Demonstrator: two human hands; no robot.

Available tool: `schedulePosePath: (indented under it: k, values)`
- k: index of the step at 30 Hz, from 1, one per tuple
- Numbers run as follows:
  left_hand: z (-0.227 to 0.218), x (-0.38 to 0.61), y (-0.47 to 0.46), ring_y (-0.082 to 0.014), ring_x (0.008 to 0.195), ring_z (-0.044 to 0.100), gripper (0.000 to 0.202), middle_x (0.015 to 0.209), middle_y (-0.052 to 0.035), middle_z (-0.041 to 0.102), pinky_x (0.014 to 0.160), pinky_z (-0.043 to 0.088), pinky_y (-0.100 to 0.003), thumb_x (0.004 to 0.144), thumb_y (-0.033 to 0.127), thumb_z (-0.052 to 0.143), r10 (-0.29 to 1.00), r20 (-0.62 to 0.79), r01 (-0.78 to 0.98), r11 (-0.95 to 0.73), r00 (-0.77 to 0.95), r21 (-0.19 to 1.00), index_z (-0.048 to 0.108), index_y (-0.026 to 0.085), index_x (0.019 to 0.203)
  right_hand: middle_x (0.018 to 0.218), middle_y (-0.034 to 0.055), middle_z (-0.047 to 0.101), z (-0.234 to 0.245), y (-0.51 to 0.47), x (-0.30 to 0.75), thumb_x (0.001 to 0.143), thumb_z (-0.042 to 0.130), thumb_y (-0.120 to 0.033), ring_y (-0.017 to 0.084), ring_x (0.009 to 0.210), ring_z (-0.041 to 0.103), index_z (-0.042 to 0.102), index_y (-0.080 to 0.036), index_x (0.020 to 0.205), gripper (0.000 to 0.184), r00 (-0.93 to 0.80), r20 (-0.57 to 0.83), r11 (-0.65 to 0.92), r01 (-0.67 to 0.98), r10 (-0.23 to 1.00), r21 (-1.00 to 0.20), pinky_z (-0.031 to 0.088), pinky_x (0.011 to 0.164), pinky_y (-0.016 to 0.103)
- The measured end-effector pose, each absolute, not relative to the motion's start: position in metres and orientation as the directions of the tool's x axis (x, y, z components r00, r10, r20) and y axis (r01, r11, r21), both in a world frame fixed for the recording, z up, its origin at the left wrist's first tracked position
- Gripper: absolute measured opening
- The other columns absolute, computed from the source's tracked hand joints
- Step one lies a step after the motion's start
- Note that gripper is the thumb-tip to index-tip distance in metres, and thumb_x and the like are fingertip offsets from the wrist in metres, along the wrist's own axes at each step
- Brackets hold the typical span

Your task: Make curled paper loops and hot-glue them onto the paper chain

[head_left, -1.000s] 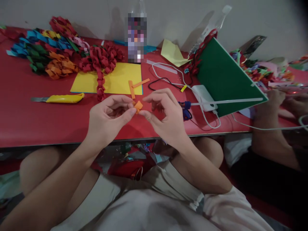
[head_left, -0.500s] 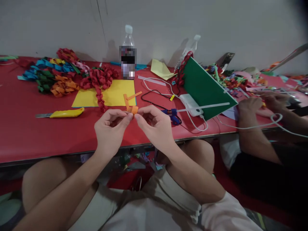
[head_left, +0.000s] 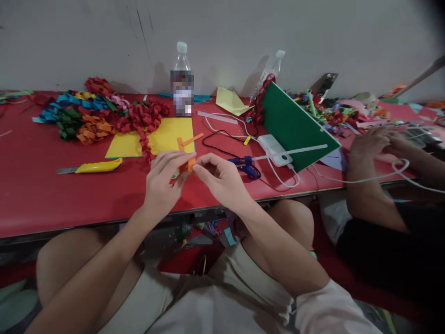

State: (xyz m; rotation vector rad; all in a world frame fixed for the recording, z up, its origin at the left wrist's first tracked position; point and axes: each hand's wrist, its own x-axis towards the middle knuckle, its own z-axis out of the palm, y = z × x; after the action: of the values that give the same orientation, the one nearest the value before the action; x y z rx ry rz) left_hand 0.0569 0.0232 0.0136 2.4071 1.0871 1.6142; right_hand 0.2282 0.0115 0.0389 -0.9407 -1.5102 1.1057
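Left hand has stretched its fingers straighter, pinching the orange paper piece over the red table; right hand meets it, thumb and forefinger nipped on its edge.

Orange piece: matt paper. Paper chains: matt, rough with loops. Cutter: smooth plastic handle, metal blade. Bottle: clear, glossy plastic. Green board: smooth, matt face. Counter: smooth red covering, faint sheen.

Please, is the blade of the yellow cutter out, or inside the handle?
Out: the metal blade shows beyond the left end of the yellow handle.
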Motion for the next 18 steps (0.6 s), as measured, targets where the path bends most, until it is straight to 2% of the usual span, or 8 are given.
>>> schedulePosePath:
  k: [2, 4, 8, 11, 16, 18]
  values:
    - [0.0121, 0.0605, 0.0204, -0.0235, 0.106, 0.066, 0.029, 0.113, -0.0075, 0.073, 0.096, 0.052, -0.04, 0.095, 0.028, 0.063, 0.559, 0.803, 0.513, -0.76, 0.204, 0.399, 0.067, 0.027, 0.124, 0.082, -0.0001, 0.062, 0.0374, 0.0128, 0.228, 0.079, 0.077, -0.053, 0.012, 0.071, 0.053, 0.066, -0.018, 0.089, 0.038, -0.208, 0.254, 0.263, 0.017, 0.944, -0.965, 0.046, 0.067, 0.028]
    - [0.0107, 0.0642, 0.0181, -0.0234, 0.106, 0.066, 0.03, 0.112, -0.0078, 0.073, 0.096, 0.052, -0.04, 0.094, 0.024, 0.065, 0.545, 0.815, 0.504, -0.77, 0.198, 0.392, 0.067, 0.027, 0.124, 0.077, -0.0008, 0.058, 0.036, 0.013, 0.2266, 0.075, 0.079, -0.058, 0.011, 0.069, 0.05, 0.066, -0.018, 0.08, 0.043, -0.187, 0.253, 0.262, 0.027, 0.949, -0.965, 0.043, 0.065, 0.028]
    - [0.0082, 0.0676, 0.0169, -0.0232, 0.104, 0.067, 0.03, 0.11, -0.0077, 0.074, 0.095, 0.052, -0.039, 0.093, 0.022, 0.065, 0.53, 0.824, 0.512, -0.774, 0.202, 0.373, 0.068, 0.027, 0.123, 0.069, -0.0021, 0.052, 0.0335, 0.0127, 0.223, 0.075, 0.077, -0.063, 0.011, 0.066, 0.046, 0.054, -0.019, 0.064, 0.051, -0.12, 0.258, 0.263, 0.027, 0.959, -0.965, 0.04, 0.063, 0.028]
    - [0.0075, 0.0661, 0.0182, -0.0232, 0.104, 0.067, 0.028, 0.11, -0.0073, 0.074, 0.094, 0.053, -0.039, 0.094, 0.024, 0.064, 0.535, 0.817, 0.533, -0.765, 0.213, 0.362, 0.068, 0.028, 0.121, 0.065, -0.0036, 0.049, 0.0344, 0.0143, 0.2233, 0.071, 0.078, -0.066, 0.011, 0.063, 0.042, 0.05, -0.02, 0.062, 0.055, -0.133, 0.25, 0.253, 0.004, 0.959, -0.967, 0.038, 0.062, 0.028]
    - [0.009, 0.0618, 0.0194, -0.0227, 0.105, 0.068, 0.025, 0.112, -0.008, 0.074, 0.094, 0.054, -0.038, 0.096, 0.029, 0.061, 0.56, 0.8, 0.551, -0.746, 0.216, 0.373, 0.069, 0.027, 0.12, 0.064, -0.0047, 0.051, 0.0426, 0.0174, 0.2282, 0.065, 0.081, -0.067, 0.01, 0.061, 0.04, 0.06, -0.018, 0.07, 0.053, -0.259, 0.165, 0.171, -0.002, 0.952, -0.985, 0.036, 0.058, 0.026]
    - [0.009, 0.061, 0.0191, -0.0224, 0.105, 0.068, 0.025, 0.112, -0.0081, 0.074, 0.094, 0.054, -0.038, 0.096, 0.03, 0.062, 0.566, 0.795, 0.549, -0.745, 0.217, 0.38, 0.069, 0.027, 0.12, 0.065, -0.0044, 0.052, 0.0427, 0.0179, 0.2282, 0.065, 0.081, -0.066, 0.01, 0.061, 0.041, 0.06, -0.018, 0.071, 0.053, -0.254, 0.169, 0.173, -0.009, 0.952, -0.985, 0.035, 0.058, 0.027]
